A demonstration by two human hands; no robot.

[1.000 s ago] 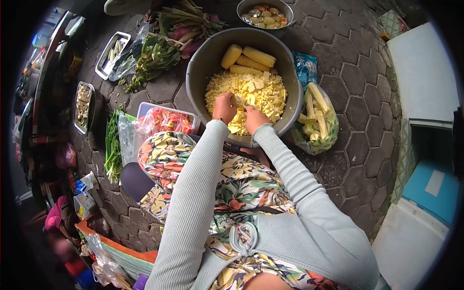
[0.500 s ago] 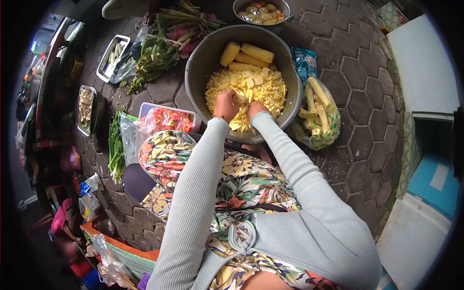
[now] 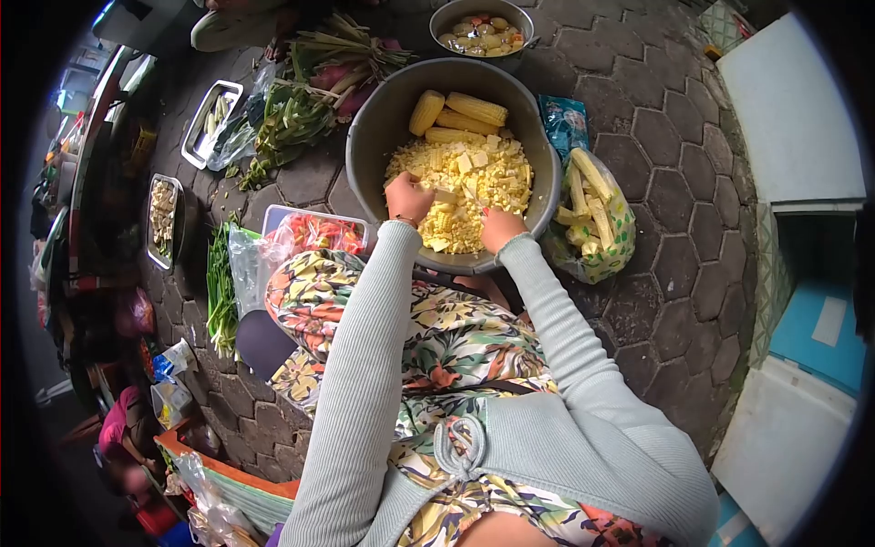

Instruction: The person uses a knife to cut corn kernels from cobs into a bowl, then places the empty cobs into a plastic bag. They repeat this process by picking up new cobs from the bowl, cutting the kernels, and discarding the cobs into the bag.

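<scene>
A large grey basin (image 3: 362,173) holds a heap of cut corn kernels (image 3: 428,173) with pale yellow flat pieces (image 3: 473,162) on top. Several whole peeled corn cobs (image 3: 476,111) lie at its far side. My left hand (image 3: 409,199) is closed over the basin's left part, a pale yellow piece (image 3: 445,196) at its fingertips. Over the near right part, my right hand (image 3: 502,229) is closed too. Something small and reddish shows at its fingers, but what it grips is mostly hidden. The hands are apart, both just above the kernels.
Right of the basin stands a plastic bag of cobs (image 3: 602,242) and a blue packet (image 3: 565,123). A metal bowl (image 3: 483,46) sits behind. Leafy vegetables (image 3: 292,118), a tub of red chillies (image 3: 324,234) and green onions (image 3: 221,292) lie left. A person (image 3: 123,428) is at lower left.
My hands have moved apart: the left slightly leftward, the right to the right and nearer me. The view has shifted a little, so the basin appears slightly lower.
</scene>
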